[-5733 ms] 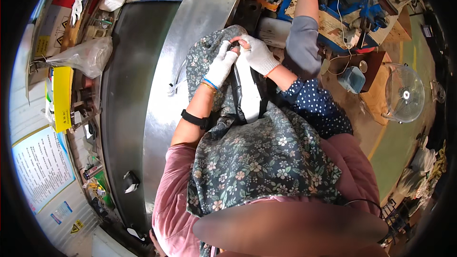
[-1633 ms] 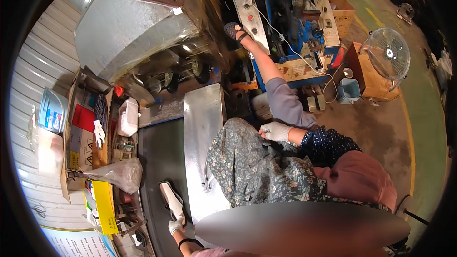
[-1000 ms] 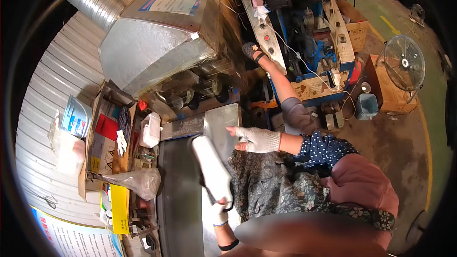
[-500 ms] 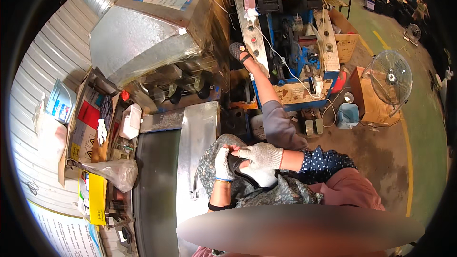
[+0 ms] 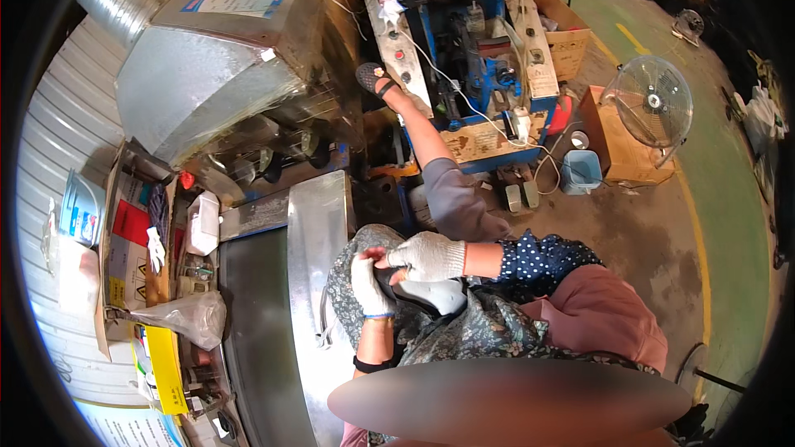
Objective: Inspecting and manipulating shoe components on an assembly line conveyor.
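On my lap, over a dark floral apron (image 5: 497, 327), lies a black and white shoe-shaped piece (image 5: 443, 295). Its dark end is between my hands and its smooth whitish part points to the right. My left hand (image 5: 366, 283), in a pale knit glove with bare fingertips, is closed on the dark end from the left. From the right, my right hand (image 5: 429, 257), gloved likewise, bends over the top of the piece with thumb and fingers pinched in. The fingertips of both hands meet at the dark end; what exactly they pinch there is too small to tell.
Left of my lap runs a dark conveyor belt (image 5: 257, 314) with a metal side plate (image 5: 319, 240), below a metal hood (image 5: 215, 66). My outstretched leg (image 5: 431, 141) reaches a blue machine (image 5: 489, 74). A blue bucket (image 5: 581, 172) and a fan (image 5: 654, 101) stand at right.
The whole view has shifted, so the surroundings sit farther left. Both hands stay at the shoe-shaped piece, with only small finger movement.
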`<action>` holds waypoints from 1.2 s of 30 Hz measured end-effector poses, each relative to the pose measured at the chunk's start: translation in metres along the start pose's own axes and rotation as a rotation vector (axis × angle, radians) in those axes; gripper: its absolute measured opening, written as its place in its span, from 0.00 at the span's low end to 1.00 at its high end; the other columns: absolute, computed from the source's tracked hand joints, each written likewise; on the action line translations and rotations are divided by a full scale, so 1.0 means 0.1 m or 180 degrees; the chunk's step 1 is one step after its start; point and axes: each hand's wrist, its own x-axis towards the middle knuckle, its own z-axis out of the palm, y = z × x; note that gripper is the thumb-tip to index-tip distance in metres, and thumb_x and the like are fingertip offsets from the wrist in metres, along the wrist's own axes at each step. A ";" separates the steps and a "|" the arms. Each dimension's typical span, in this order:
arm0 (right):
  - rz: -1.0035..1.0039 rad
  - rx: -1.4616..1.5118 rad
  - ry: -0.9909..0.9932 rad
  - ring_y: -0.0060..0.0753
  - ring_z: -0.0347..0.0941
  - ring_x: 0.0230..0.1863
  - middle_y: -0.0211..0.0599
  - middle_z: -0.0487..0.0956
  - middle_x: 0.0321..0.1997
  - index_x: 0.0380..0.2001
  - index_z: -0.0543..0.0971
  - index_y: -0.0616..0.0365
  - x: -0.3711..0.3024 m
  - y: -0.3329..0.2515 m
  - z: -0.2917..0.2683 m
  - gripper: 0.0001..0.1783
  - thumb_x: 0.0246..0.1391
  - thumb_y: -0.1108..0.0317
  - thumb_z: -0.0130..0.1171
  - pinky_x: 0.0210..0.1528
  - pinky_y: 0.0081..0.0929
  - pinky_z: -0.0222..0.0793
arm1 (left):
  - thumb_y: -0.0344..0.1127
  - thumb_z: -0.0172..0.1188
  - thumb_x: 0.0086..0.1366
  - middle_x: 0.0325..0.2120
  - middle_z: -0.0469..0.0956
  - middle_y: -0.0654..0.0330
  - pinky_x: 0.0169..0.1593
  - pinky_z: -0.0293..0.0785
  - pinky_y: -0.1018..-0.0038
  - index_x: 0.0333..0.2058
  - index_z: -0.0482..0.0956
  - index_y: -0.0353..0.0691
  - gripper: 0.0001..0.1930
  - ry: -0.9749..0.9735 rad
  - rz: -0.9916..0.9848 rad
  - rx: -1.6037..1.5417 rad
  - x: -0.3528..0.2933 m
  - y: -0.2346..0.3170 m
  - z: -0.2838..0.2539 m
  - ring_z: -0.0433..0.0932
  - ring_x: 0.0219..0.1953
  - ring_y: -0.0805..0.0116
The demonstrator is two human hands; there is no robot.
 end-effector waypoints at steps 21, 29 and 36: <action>0.1805 -0.0029 -0.1210 0.61 0.78 0.38 0.55 0.82 0.34 0.39 0.80 0.63 -0.03 0.47 0.79 0.35 0.67 0.44 0.31 0.44 0.50 0.73 | 0.29 0.59 0.61 0.39 0.77 0.60 0.47 0.71 0.77 0.52 0.72 0.35 0.20 0.0527 -0.0115 0.1813 0.15 -0.19 -0.79 0.75 0.41 0.73; 0.1222 -0.1284 -0.1040 0.48 0.82 0.38 0.53 0.83 0.35 0.34 0.80 0.66 0.19 0.42 0.65 0.28 0.66 0.50 0.41 0.41 0.38 0.76 | 0.25 0.57 0.58 0.41 0.76 0.61 0.50 0.70 0.77 0.56 0.66 0.33 0.25 -0.0055 -0.0600 0.1397 0.34 0.02 -0.81 0.74 0.44 0.71; 0.2188 0.0208 -0.1589 0.69 0.74 0.42 0.68 0.77 0.38 0.58 0.64 0.63 -0.40 0.30 0.59 0.29 0.66 0.49 0.43 0.45 0.55 0.69 | 0.26 0.57 0.59 0.40 0.77 0.62 0.51 0.69 0.79 0.56 0.68 0.33 0.24 -0.0227 -0.0651 0.1954 0.25 0.03 -0.83 0.74 0.43 0.73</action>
